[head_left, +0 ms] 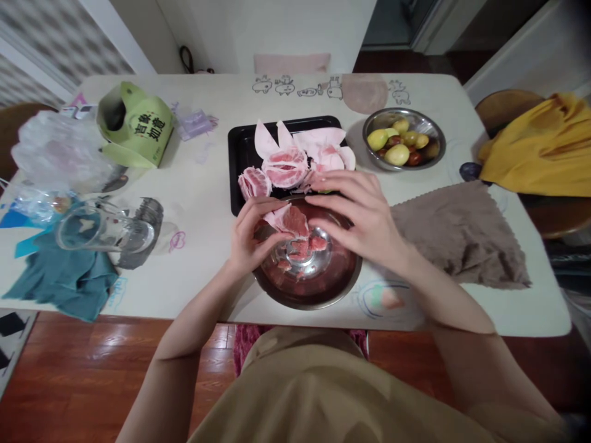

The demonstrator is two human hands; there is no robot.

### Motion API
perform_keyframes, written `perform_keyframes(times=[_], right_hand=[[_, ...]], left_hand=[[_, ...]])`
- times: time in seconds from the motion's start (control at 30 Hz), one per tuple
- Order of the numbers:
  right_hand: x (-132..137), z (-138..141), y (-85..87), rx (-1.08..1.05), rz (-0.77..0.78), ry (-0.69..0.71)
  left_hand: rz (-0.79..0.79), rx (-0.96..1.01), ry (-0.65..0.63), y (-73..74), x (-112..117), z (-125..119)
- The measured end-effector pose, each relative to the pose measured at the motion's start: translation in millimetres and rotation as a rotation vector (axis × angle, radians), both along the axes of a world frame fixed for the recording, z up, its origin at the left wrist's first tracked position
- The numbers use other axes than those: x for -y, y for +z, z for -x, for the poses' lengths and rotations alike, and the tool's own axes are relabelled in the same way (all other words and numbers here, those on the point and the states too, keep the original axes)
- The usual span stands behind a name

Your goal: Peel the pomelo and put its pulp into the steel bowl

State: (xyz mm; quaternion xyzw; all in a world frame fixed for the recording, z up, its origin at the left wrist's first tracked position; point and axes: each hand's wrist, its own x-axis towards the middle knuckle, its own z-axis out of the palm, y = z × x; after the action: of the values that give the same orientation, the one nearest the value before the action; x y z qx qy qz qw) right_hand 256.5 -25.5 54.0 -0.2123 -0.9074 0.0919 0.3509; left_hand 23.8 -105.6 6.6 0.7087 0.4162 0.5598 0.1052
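My left hand [252,237] pinches a pomelo segment [293,220] between thumb and fingers, its white membrane partly peeled back from the pink-red flesh. Close to the segment's right side, my right hand [357,215] has its fingers stretched and apart; whether a fingertip touches it I cannot tell. Both hands are over a metal bowl [305,301] with several pieces of pomelo flesh [302,247] at its bottom. Just behind stands a black tray [237,157] bearing pomelo chunks [285,166] and thick pale peel [318,138].
At the back right sits a metal bowl of small fruits [397,154]. A brown cloth [466,237] lies to the right. On the left are a glass pitcher [106,227] on its side, a teal cloth [64,277], a green paper box [138,132] and clear plastic bags [60,147].
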Motion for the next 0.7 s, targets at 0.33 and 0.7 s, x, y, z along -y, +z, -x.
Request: perform_keyframes(times=[0.33,0.7], right_hand=[[31.9,14.9,-12.7,-0.052,-0.113,-0.041],[35.0,14.0,-9.3,-0.018,-0.076,-0.017]], left_hand=[[-0.073,0.032,-0.08,-5.1,-1.7,2.9],[-0.032,0.093,-0.133,-5.6,-2.7,2.9]])
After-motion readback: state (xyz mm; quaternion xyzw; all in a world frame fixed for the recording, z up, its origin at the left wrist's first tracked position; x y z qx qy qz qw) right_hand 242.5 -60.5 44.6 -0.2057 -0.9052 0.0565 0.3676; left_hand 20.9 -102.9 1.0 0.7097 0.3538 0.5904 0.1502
